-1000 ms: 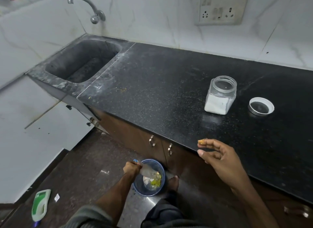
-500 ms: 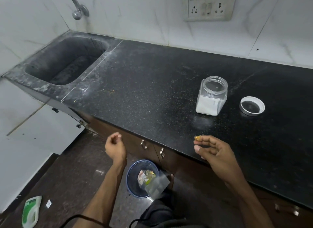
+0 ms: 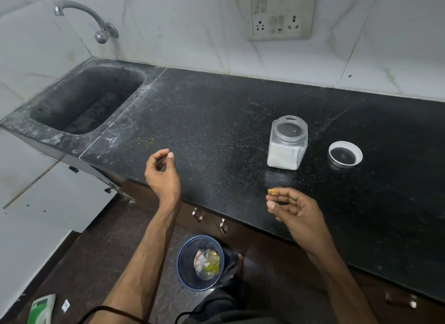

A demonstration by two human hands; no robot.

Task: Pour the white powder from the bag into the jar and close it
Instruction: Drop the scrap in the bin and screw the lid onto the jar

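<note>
This is a home kitchen: a speckled black stone table runs along a wall of white marble-look tiles, with a dark stone sink sunk into its left end under a curved metal tap. A grubby white switch-and-socket plate is set into the wall, and dark brown cabinet doors with small metal handles sit below the table. On the dark floor stands a round blue waste bin holding scraps and wrappers.

Left hand raised at 10 o'clock, fingers loosely curled; right hand at 3 o'clock, fingertips pinched.
</note>
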